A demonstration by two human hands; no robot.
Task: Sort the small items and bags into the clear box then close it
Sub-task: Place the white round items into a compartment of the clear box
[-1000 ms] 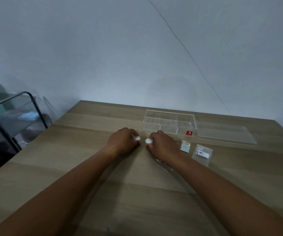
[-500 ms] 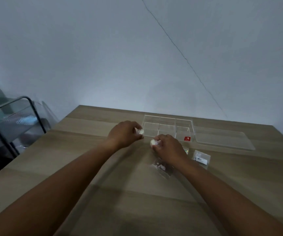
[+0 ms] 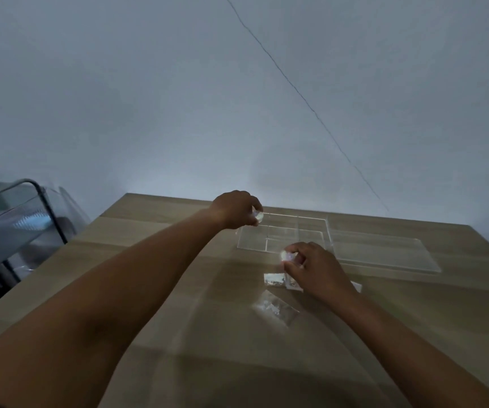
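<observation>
A wooden table (image 3: 137, 304) was observed against a pale wall, with the clear box (image 3: 284, 234) standing open near the table's far edge, its inner dividers visible. The box's clear lid (image 3: 384, 254) was found lying flat on the table just beside the box, towards the right edge. The left hand (image 3: 234, 209) was held at the box's far left corner, its fingers pinched closed on a small pale item (image 3: 257, 215). The right hand (image 3: 315, 267) was positioned at the box's near wall, likewise pinched closed on a second small pale item (image 3: 285, 255); the nature of both items could not be determined, as they appeared only as bright, blurred spots. A small clear bag (image 3: 274, 279) with glinting contents was noted on the table just in front of the box, partly covered by the right hand. A second clear bag (image 3: 275, 309) was recorded nearer the table's front edge, close to the first and beside the right forearm. A sliver of what was possibly a third bag (image 3: 356, 287) was seen past the right wrist, mostly hidden. A dark metal-framed rack (image 3: 19, 219) was noted off the table's left edge.
</observation>
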